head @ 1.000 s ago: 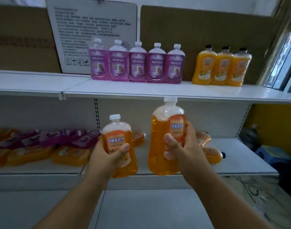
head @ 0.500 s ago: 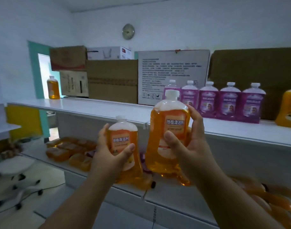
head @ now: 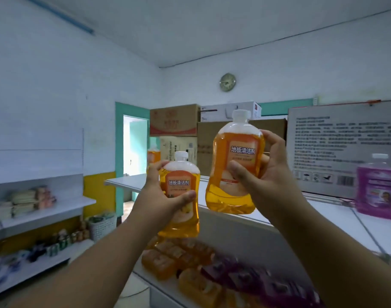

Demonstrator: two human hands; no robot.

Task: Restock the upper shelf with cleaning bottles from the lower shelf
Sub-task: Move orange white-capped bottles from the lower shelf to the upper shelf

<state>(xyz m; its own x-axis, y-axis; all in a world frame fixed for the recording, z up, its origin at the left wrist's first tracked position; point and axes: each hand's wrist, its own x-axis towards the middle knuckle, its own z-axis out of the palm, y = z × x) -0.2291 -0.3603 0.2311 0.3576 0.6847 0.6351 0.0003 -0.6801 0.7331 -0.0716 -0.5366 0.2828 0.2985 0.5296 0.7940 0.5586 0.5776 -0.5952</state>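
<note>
Left hand (head: 162, 194): yours, curled round the smaller orange bottle (head: 181, 196), thumb across the lower label, fingers behind; held upright in the air, off any shelf.
Right hand (head: 264, 174): yours, gripped the larger orange bottle (head: 234, 165) at mid-body, thumb on the label's lower edge, fingers wrapped round its right side.
Smaller orange bottle: white cap, orange label with white characters; its base hung over the lower shelf (head: 159, 283), its shoulder level with the front edge of the upper shelf (head: 336, 214).
Larger orange bottle: white cap, tilted slightly to the right; held higher than the smaller one and just beside it, its base above the upper shelf's front edge, not touching it.
Upper shelf: white; one purple bottle (head: 377, 187) stood toward its right end, blurred; another orange bottle (head: 153, 155) stood at its far left end, partly hidden behind your left hand.
Lower shelf: orange bottles (head: 168, 256) lay flat at the left, purple bottles (head: 245, 278) lay flat to their right; all blurred.
Back of upper shelf: cardboard boxes (head: 174, 120) stacked, a printed board (head: 343, 147) leaning at the right.
Room: wall clock (head: 227, 82) above the boxes; teal doorway (head: 132, 150) at the left; side shelves (head: 41, 210) with packets and cans along the left wall.
</note>
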